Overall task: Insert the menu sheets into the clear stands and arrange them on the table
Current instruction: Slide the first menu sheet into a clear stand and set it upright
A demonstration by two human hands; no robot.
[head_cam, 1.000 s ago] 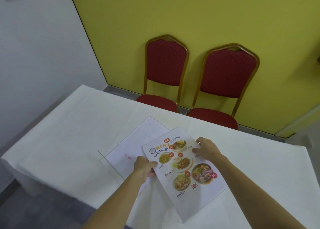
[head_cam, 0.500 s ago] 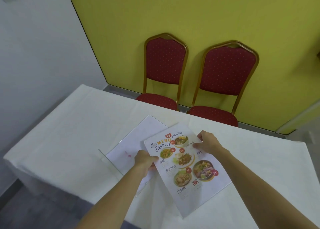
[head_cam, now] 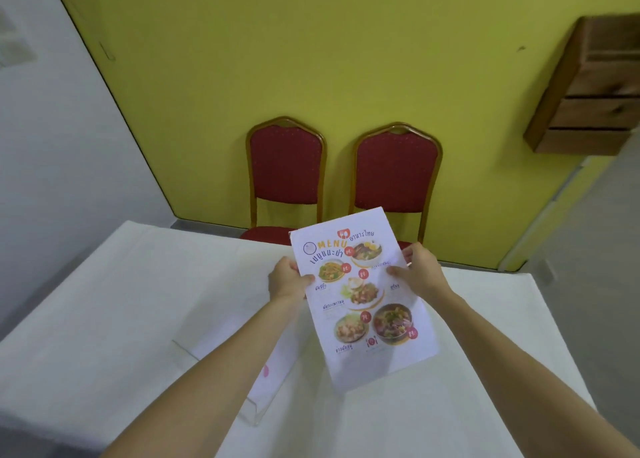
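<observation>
**Above the white table, a menu sheet held in both hands**

Over the far half of the table (head_cam: 104, 319), in the head view, the menu sheet (head_cam: 360, 295) is lifted clear of the cloth and tilted, its printed face toward the camera and its top edge rising in front of the seats of the chairs. The left hand (head_cam: 285, 279) is closed on the sheet's left edge, thumb on the printed face and the other fingers hidden behind the paper. The right hand (head_cam: 417, 270) pinches the right edge a little higher up, thumb lying across the front, fingers curled behind.

Below the left forearm, the clear stand (head_cam: 221, 364) lies flat on the cloth, near the front-left of the table; a pale sheet with a small pink mark shows through it, and the arm covers part of it. The held sheet and the stand are apart.

Beyond the table, two red chairs (head_cam: 287, 163) with gold frames stand side by side against a yellow wall (head_cam: 311, 59). A wooden shelf unit (head_cam: 592, 90) is mounted high on the right.
</observation>
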